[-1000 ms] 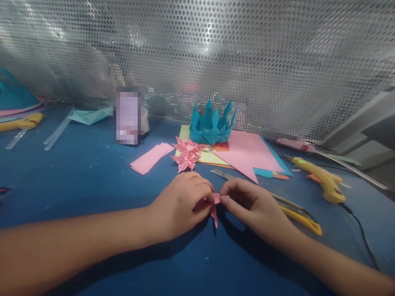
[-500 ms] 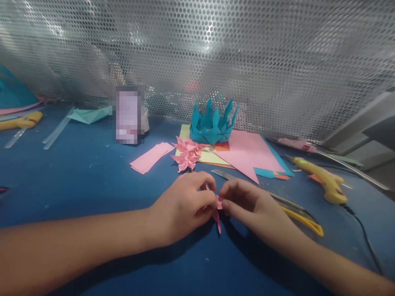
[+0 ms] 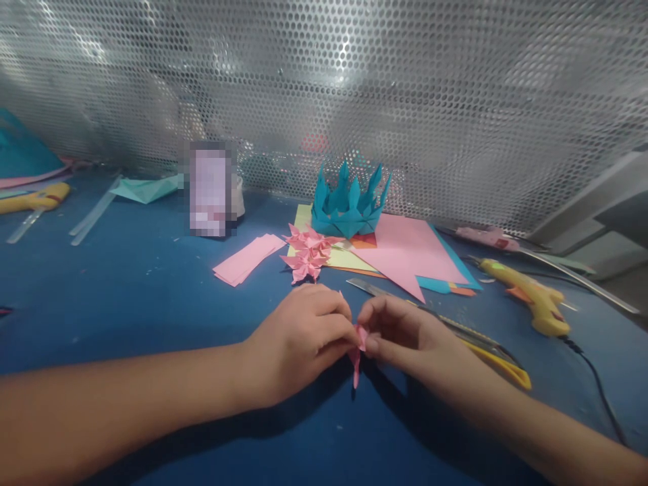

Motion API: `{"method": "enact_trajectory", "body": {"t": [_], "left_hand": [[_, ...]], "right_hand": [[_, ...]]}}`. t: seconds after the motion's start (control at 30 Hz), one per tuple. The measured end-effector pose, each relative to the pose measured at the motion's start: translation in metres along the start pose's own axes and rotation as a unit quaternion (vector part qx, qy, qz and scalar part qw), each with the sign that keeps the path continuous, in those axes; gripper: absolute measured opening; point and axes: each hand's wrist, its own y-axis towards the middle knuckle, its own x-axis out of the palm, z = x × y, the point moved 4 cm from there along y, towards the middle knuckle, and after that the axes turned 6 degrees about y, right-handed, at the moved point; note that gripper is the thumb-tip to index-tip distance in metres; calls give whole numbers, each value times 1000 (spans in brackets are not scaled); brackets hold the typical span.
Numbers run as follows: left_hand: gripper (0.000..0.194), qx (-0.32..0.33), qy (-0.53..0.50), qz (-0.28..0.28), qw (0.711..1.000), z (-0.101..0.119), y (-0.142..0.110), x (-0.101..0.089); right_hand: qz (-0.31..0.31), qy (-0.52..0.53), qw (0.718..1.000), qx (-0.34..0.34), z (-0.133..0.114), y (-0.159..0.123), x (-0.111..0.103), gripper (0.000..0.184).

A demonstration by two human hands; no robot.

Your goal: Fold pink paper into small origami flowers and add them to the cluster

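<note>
Between my two hands is a small folded pink paper flower (image 3: 356, 361), mostly covered by fingers; one pointed petal hangs down below them. My left hand (image 3: 304, 337) is closed round it from the left. From the right, my right hand (image 3: 410, 341) pinches an edge of the same piece between thumb and fingers. Just beyond my left hand lies a cluster of finished-looking pink paper flowers (image 3: 308, 253). A stack of pink paper strips (image 3: 249, 259) rests left of that cluster. The yellow-handled utility knife (image 3: 499, 368) lies partly under my right hand and forearm.
A blue folded paper crown (image 3: 348, 212) stands on coloured sheets (image 3: 405, 246) at the back. To the right lies a yellow glue gun (image 3: 536, 297) with a black cord. A blurred phone (image 3: 208, 192) stands upright at back left, before a perforated metal wall (image 3: 283, 88).
My fingers have shifted slightly on the pink flower and my left fingers have drawn closer together. The hanging petal has turned a little to the left.
</note>
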Motion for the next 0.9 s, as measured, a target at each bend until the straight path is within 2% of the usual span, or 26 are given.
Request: {"method": "enact_trajectory", "body": {"t": [0.3, 0.6, 0.9], "left_hand": [[21, 23, 15, -1, 1000, 4, 2, 0], [24, 39, 23, -5, 999, 7, 0, -2], [26, 48, 29, 25, 998, 12, 4, -7]], "right_hand": [[-4, 39, 999, 14, 3, -2, 2, 27], [15, 52, 998, 36, -3, -1, -1, 15], [24, 79, 996, 47, -2, -3, -1, 23]]}}
